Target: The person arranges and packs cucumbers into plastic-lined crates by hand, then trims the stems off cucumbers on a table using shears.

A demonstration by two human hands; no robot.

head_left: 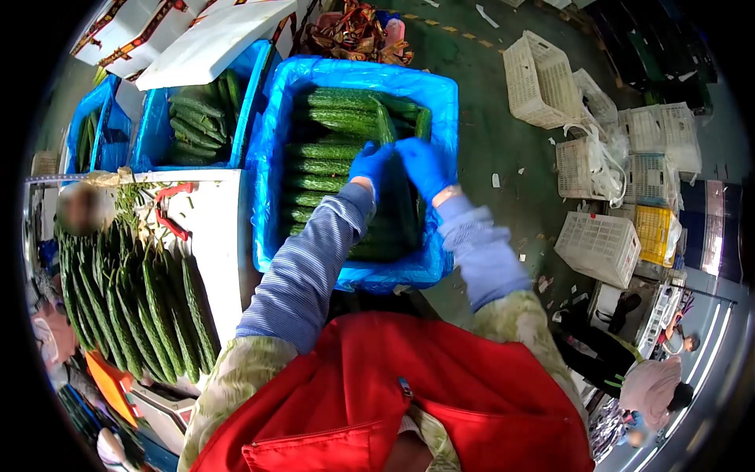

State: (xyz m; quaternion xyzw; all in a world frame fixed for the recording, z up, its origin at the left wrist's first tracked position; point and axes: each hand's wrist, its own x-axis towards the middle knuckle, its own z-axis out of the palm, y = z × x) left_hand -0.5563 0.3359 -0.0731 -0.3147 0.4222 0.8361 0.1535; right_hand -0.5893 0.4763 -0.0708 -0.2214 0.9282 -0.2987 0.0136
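A blue-lined crate point(452, 102) holds rows of long green cucumbers point(322, 167), most lying crosswise. One cucumber point(384, 124) runs lengthwise near the crate's right side, its middle partly covered by my gloved hands. My left hand point(368, 167), in a blue glove, has its fingers curled around this cucumber from the left. From the right, my right hand point(429, 167), also blue-gloved, closes on the same cucumber, with its fingertips almost meeting the left ones. Another lengthwise cucumber point(423, 123) lies by the right wall.
Left of the crate, many cucumbers point(134, 307) lie on a white table point(224, 212) with a red strip point(171, 223). Behind stand another blue-lined box point(141, 149) and a foam lid point(212, 47). White baskets point(543, 79) stand at right; a person point(649, 385) is beyond.
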